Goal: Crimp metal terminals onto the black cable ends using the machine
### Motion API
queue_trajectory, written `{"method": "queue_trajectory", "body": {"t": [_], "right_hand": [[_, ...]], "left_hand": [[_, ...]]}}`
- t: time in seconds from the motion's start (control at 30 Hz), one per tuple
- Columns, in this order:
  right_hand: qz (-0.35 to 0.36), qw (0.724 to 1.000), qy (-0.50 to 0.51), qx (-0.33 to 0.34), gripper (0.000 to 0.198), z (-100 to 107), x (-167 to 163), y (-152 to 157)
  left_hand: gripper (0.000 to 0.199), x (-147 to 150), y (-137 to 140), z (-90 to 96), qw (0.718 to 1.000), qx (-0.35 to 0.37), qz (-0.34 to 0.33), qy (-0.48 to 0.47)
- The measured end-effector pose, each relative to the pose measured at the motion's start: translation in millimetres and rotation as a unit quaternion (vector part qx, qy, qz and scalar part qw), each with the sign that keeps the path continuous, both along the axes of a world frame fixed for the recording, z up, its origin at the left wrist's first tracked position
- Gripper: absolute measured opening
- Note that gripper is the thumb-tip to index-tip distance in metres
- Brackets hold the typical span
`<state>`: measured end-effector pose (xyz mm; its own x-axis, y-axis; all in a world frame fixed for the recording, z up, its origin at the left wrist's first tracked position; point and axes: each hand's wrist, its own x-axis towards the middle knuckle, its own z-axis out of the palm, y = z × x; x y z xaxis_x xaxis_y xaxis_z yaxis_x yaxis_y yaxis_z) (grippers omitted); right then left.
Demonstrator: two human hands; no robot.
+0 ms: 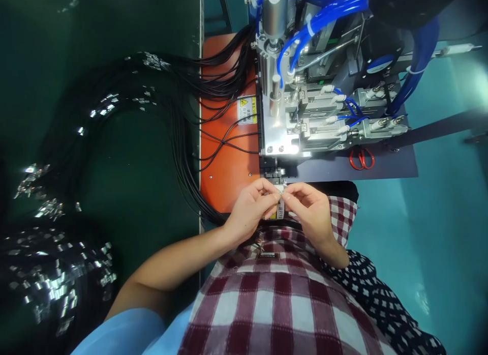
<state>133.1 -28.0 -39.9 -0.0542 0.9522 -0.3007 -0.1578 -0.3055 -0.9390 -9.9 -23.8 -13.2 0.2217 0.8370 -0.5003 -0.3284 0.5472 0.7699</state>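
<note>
My left hand (pixel 251 207) and my right hand (pixel 314 212) meet in front of the machine, fingertips almost touching. Both are closed in a pinch around a small whitish piece (pixel 280 188). Its kind is too small to tell, and the fingers cover most of it. Just beyond the fingertips is a small black and metal fixture (pixel 275 173) at the machine's near edge. A label (pixel 280 209) with dark characters shows partly between my hands.
The machine (pixel 282 126) has metal cylinders and blue air hoses (pixel 335 9). Black cables (pixel 183 156) run across the orange plate (pixel 229 187) and dark green table (pixel 125 167). Bundles with shiny ends (pixel 57 284) lie left. Red-handled scissors (pixel 361 159) rest right of the machine.
</note>
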Motion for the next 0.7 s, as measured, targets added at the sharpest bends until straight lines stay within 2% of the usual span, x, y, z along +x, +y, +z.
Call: {"method": "queue_trajectory", "body": {"t": [0.43, 0.7], "right_hand": [[0.002, 1.000, 0.005, -0.010, 0.008, 1.0, -0.2, 0.2], [-0.002, 0.998, 0.049, -0.050, 0.010, 3.3, -1.9, 2.3]], "left_hand": [[0.014, -0.7, -1.4, 0.1, 1.000, 0.006, -0.001, 0.001], [0.016, -0.1, -1.6, -0.7, 1.000, 0.002, 0.009, 0.001]]}}
